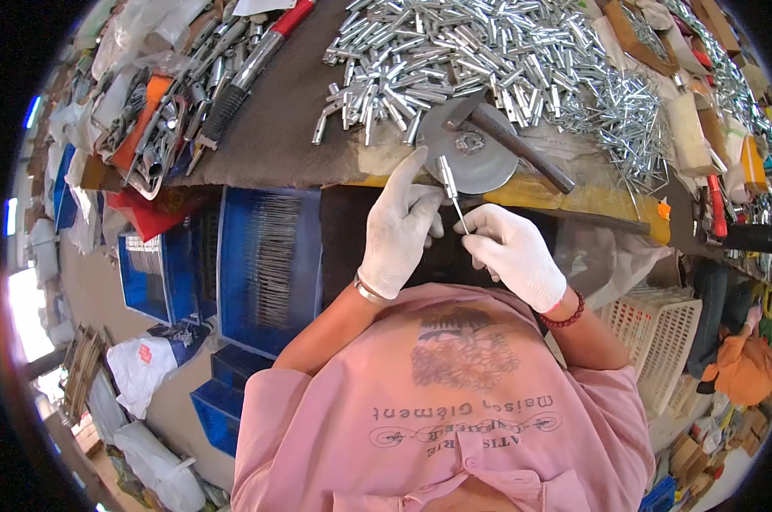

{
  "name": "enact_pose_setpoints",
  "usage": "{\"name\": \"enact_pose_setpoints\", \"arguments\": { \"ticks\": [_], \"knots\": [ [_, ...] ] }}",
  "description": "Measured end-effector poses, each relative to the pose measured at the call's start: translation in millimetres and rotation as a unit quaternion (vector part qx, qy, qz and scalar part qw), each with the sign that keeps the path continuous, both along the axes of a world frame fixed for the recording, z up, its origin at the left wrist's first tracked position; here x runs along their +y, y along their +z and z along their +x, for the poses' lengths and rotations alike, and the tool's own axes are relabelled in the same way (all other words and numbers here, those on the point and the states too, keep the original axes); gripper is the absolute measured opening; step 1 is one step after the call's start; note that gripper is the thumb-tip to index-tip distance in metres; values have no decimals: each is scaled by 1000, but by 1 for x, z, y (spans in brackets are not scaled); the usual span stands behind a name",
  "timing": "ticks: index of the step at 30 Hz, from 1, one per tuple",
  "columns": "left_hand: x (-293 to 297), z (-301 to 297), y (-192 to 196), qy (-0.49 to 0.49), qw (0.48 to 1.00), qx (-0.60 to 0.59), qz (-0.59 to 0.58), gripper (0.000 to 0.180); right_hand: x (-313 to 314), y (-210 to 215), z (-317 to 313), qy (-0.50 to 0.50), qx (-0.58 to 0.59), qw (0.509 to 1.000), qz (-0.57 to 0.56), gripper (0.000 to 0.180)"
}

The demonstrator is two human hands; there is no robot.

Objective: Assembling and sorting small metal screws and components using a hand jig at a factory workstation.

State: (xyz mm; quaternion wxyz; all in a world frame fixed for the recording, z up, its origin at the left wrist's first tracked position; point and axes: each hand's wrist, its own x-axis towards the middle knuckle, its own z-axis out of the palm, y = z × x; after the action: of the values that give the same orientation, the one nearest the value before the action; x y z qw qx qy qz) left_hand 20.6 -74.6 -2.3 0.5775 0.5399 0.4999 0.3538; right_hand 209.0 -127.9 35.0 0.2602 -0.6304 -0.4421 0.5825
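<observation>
Both my hands wear white gloves. My left hand pinches a small silver metal tube upright near the bench edge. My right hand holds a thin metal pin whose tip meets the lower end of the tube. Just beyond them a round grey metal disc lies on the bench, with a hammer resting across it. A large heap of silver tubes covers the bench behind the disc.
A pile of thin wire pins lies at the right. Blue crates holding thin rods stand below the bench at the left. A white plastic basket stands at my right. A red-handled tool and scrap metal lie at the far left. Another person in orange sits at the right.
</observation>
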Motion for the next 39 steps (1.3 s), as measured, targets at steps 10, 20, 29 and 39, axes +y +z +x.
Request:
{"name": "enact_pose_setpoints", "arguments": {
  "ticks": [10, 20, 29, 39],
  "knots": [
    [-8, -43, -6, 92, 987, -131, -3, 59, -5, 1, -23, 45, -9, 994, 100, 49],
    [-73, -262, -153, 496, 851, 94, -144, 53, 20, -19, 19, -96, 1, 979, 181, 45],
    [-92, -374, -253, 546, 780, 242, -186, 55, 21, -23, 26, -94, 4, 978, 187, 46],
    [-139, -448, -299, 473, 697, 538, -40, 40, 28, -26, 22, -94, 65, 978, 177, 39]
  ]
}}
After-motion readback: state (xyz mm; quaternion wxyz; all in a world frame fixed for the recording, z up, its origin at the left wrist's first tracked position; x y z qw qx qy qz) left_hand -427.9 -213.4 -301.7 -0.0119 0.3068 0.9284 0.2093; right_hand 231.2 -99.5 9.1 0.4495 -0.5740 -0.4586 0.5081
